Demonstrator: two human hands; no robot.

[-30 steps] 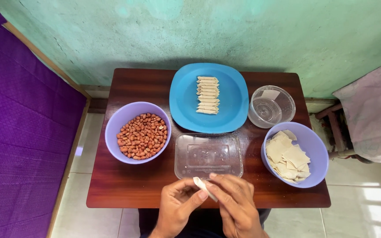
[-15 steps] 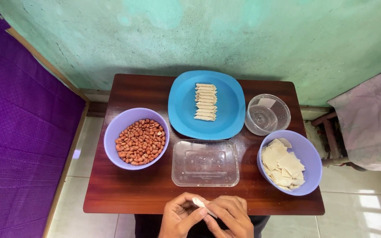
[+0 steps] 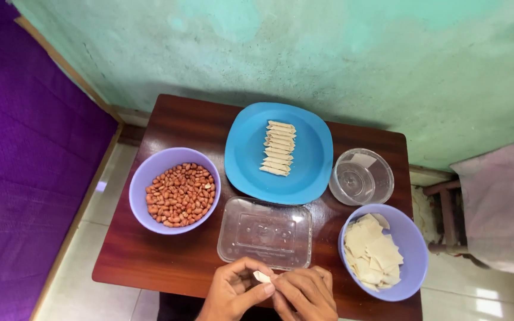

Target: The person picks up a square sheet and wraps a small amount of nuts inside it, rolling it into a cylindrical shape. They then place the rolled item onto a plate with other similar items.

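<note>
Head camera, looking straight down: a small dark wooden table (image 3: pixel 150 261) is standing against a pale green wall (image 3: pixel 328 53). A clear, shallow plastic tray (image 3: pixel 266 233) is sitting just beyond the hands, between them and a blue square plate (image 3: pixel 242 160), which is carrying a neat column of small pale rolls (image 3: pixel 279 148). On the left, a lilac bowl (image 3: pixel 144 178) is holding reddish peanuts (image 3: pixel 181 194). On the right, another lilac bowl (image 3: pixel 414 244) is holding flat pale wrapper squares (image 3: pixel 371 249), and a clear round bowl (image 3: pixel 361 177) is standing just behind it.

At the near edge of the table, the left hand (image 3: pixel 230 291) and the right hand (image 3: pixel 304 294) are meeting, touching each other. Their fingertips are pinching together on a small pale wrapper piece (image 3: pixel 262 276), only partly showing between them. Its visible part is lying roughly left to right; which way it is pointing cannot be told.

Purple fabric (image 3: pixel 25 166) is covering the left side. Light floor tiles (image 3: pixel 483 291) and grey cloth (image 3: pixel 501 208) are showing on the right.
</note>
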